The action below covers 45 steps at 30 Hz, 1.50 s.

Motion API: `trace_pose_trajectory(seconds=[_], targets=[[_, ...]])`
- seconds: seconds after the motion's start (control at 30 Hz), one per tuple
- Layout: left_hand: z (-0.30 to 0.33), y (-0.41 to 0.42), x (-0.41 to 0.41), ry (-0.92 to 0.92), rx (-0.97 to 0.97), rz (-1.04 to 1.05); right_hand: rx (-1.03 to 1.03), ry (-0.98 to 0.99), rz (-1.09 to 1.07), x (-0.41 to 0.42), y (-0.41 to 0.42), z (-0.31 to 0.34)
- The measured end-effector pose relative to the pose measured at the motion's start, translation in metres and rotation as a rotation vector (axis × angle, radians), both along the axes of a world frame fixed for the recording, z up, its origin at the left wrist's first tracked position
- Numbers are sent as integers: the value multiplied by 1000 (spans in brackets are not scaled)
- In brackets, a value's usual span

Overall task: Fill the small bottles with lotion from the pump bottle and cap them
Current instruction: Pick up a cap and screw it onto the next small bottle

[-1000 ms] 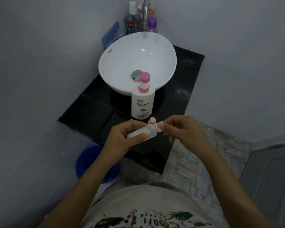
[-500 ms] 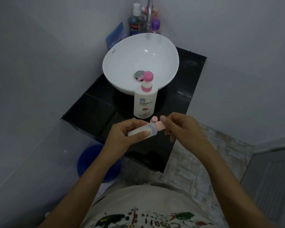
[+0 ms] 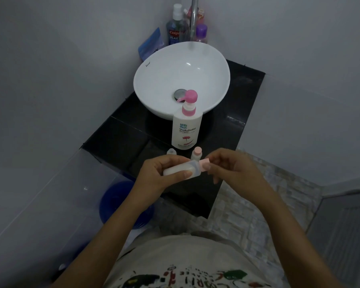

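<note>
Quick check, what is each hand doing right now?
Left hand: closed around the small bottle, held sideways.
Right hand: fingertips pinched on the bottle's pink cap.

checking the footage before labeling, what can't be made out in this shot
All in the head view:
- Lotion level in the held small bottle: left hand fingers wrap the cloudy body.
- Whether its pink cap is seated: right hand fingertips cover it.
- Two small bottles on the counter: lower parts hidden behind the hands.
- Faucet: top cut off by the frame edge.
</note>
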<state>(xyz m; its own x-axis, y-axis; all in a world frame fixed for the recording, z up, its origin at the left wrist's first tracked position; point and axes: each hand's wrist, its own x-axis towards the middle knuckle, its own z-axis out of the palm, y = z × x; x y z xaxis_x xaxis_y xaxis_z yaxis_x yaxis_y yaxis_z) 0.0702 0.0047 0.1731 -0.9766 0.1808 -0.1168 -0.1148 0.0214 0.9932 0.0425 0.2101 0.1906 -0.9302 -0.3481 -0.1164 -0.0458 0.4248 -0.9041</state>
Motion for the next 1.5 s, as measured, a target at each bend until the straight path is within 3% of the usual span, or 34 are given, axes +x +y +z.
trace_pose_trajectory(seconds=[0.2, 0.67, 1.07, 1.5], targets=[[1, 0, 0, -4, 27, -1, -77, -15, -7, -1, -1, 1], [0, 0, -4, 4, 2, -16, -37, -67, -96, 0, -4, 2], [-5, 0, -5, -23, 31, -2, -192, -76, -120, 5, -7, 2], [-13, 4, -6, 29, 47, 55, -129, -75, -206, 8, -15, -8]])
